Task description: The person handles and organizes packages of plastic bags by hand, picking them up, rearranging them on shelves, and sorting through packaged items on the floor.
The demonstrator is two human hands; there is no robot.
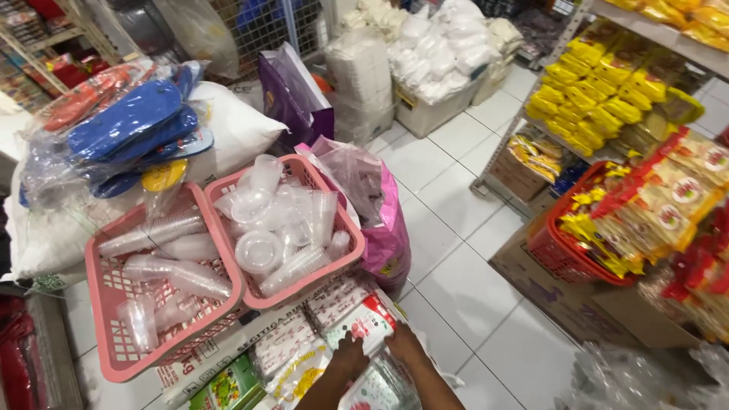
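Note:
Both my hands reach down at the bottom middle of the view into a pile of flat plastic packets [357, 323] printed white, red and green. My left hand [347, 358] presses on a packet with its fingers curled over the edge. My right hand [404, 345] rests beside it on the same packets, above a clear plastic bag [391, 387]. Just above the hands stand two pink plastic baskets: the right one [345, 262] is full of clear plastic cups and lids, the left one [102, 304] holds sleeves of stacked clear cups.
A pink bag [389, 235] leans by the right basket. Blue sandals in clear wrap [129, 125] lie on white sacks at left. A red basket [558, 254] of snack packets and shelves of yellow packets [600, 99] stand at right, over a white tiled floor [463, 228].

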